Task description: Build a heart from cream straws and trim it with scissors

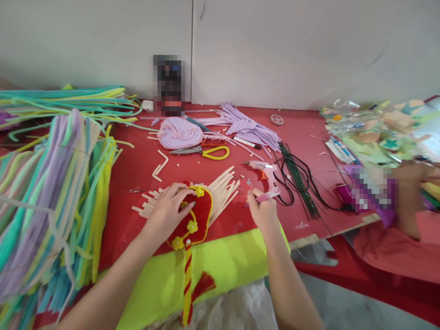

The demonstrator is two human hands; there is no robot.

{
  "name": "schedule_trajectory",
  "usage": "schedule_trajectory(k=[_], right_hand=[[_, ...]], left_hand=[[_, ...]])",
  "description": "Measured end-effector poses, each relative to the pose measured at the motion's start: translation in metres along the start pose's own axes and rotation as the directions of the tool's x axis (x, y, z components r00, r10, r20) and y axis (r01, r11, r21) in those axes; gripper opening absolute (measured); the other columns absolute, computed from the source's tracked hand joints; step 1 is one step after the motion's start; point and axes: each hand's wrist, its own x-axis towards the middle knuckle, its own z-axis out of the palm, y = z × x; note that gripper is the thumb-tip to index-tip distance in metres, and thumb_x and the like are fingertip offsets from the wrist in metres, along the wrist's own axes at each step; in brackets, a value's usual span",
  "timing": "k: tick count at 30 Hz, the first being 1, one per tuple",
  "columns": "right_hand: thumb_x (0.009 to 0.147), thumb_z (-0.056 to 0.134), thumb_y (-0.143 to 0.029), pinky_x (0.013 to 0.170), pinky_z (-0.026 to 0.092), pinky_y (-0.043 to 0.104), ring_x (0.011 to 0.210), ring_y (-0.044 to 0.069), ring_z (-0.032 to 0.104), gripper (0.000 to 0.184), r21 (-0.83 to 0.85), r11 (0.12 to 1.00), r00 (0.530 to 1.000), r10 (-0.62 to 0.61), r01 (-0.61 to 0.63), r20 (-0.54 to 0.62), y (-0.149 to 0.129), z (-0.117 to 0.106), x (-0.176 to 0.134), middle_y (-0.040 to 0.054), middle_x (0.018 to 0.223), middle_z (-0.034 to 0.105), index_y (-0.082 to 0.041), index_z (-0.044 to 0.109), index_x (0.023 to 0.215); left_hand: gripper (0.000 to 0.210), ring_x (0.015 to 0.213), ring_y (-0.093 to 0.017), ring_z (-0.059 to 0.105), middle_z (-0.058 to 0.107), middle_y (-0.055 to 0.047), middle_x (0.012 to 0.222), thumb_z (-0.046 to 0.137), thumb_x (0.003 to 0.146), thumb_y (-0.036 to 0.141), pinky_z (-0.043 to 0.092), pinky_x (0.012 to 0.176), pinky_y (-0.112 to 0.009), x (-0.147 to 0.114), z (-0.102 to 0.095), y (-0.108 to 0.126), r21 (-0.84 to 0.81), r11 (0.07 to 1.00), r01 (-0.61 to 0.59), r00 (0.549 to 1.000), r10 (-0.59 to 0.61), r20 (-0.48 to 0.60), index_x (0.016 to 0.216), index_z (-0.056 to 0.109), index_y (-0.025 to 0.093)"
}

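Note:
My left hand rests on a red fan-shaped decoration, fingers curled at its upper left edge. The piece has fuzzy yellow edging, yellow flowers, a red-and-yellow twisted handle with a white bead, and a red tassel. My right hand is closed on a slim purple stick-like tool; its front end is hidden in my fingers. Just above that hand lies a pink glue gun. Pale cream sticks are spread under and beside the decoration.
Pipe-cleaner bundles fill the left. Yellow-handled scissors, a lilac fuzzy bundle, a phone-like blurred object, and green stems with a black cord lie around. At right, a person's arm is near craft pieces. A lime-green cloth covers the front.

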Motion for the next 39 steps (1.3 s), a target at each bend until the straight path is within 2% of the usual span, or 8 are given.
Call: schedule_trajectory(k=[5,7,10,12,17,21,31,39], right_hand=[[0.088,0.044,-0.037,0.051,0.028,0.025,0.047,0.012,0.037,0.033,0.064,0.997,0.999,-0.028,0.029,-0.025,-0.005,0.003,0.005,-0.0028,0.048,0.042,-0.023,0.045,0.059],[0.09,0.046,-0.041,0.051,0.032,0.024,0.047,0.012,0.044,0.036,0.211,0.976,0.999,0.047,-0.045,-0.005,-0.005,0.002,-0.002,-0.003,0.048,0.046,-0.023,0.044,0.06],[0.092,0.046,-0.047,0.05,0.04,0.024,0.044,0.013,0.05,0.032,0.471,0.856,0.976,0.203,-0.214,0.075,0.0,0.0,-0.017,-0.0045,0.049,0.051,-0.023,0.05,0.072],[0.091,0.05,-0.047,0.049,0.041,0.025,0.045,0.013,0.052,0.027,0.528,0.813,0.969,0.231,-0.245,0.093,0.005,0.0,-0.025,-0.0048,0.053,0.055,-0.023,0.051,0.078],[0.084,0.061,-0.041,0.055,0.043,0.025,0.055,0.015,0.056,0.023,0.423,0.896,0.988,0.094,-0.137,0.12,0.008,0.0,-0.03,-0.004,0.057,0.057,-0.024,0.049,0.074],[0.085,0.058,-0.041,0.052,0.038,0.024,0.05,0.012,0.048,0.027,0.295,0.952,0.991,0.037,-0.075,0.129,-0.001,-0.003,-0.027,-0.0049,0.055,0.049,-0.023,0.046,0.068],[0.083,0.057,-0.034,0.05,0.033,0.021,0.049,0.01,0.047,0.023,0.178,0.974,0.95,0.084,-0.142,0.301,0.0,-0.024,-0.014,-0.0077,0.053,0.047,-0.023,0.043,0.068],[0.093,0.044,-0.046,0.05,0.028,0.024,0.044,0.011,0.039,0.039,0.159,0.986,0.993,0.037,-0.056,0.116,-0.001,-0.008,-0.003,-0.0073,0.045,0.034,-0.024,0.032,0.063]], left_hand=[[0.021,0.105,-0.024,0.057,0.056,-0.006,0.116,0.054,0.09,0.03,0.045,0.095,-0.042,0.0,0.0,-0.001,-0.003,1.0,0.007,1.0,-0.007,0.005,0.109,0.061,0.024],[0.021,0.105,-0.024,0.057,0.056,-0.006,0.116,0.054,0.091,0.029,0.045,0.095,-0.041,0.0,0.0,-0.001,-0.006,1.0,0.001,1.0,-0.001,0.0,0.11,0.061,0.023],[0.021,0.105,-0.023,0.057,0.056,-0.007,0.116,0.053,0.091,0.028,0.045,0.095,-0.041,-0.001,0.001,-0.001,-0.013,1.0,-0.008,1.0,0.008,-0.013,0.11,0.06,0.023],[0.021,0.106,-0.023,0.056,0.056,-0.007,0.116,0.053,0.091,0.027,0.045,0.096,-0.041,-0.002,0.0,0.0,-0.018,1.0,-0.012,1.0,0.012,-0.017,0.11,0.06,0.023],[0.02,0.106,-0.023,0.056,0.055,-0.007,0.115,0.053,0.091,0.028,0.045,0.096,-0.042,-0.001,-0.001,0.002,-0.017,1.0,0.001,1.0,-0.001,-0.008,0.109,0.06,0.022],[0.021,0.105,-0.023,0.056,0.055,-0.007,0.116,0.053,0.091,0.03,0.045,0.095,-0.041,0.0,0.0,0.0,-0.001,1.0,-0.004,1.0,0.004,0.006,0.11,0.06,0.023],[0.02,0.105,-0.024,0.056,0.055,-0.006,0.114,0.053,0.09,0.031,0.044,0.096,-0.042,0.001,-0.001,-0.001,-0.008,1.0,0.003,1.0,-0.003,0.003,0.108,0.061,0.024],[0.021,0.106,-0.024,0.056,0.054,-0.006,0.114,0.053,0.091,0.032,0.044,0.096,-0.042,0.002,0.001,-0.005,-0.006,1.0,-0.002,1.0,0.002,0.016,0.108,0.06,0.024]])
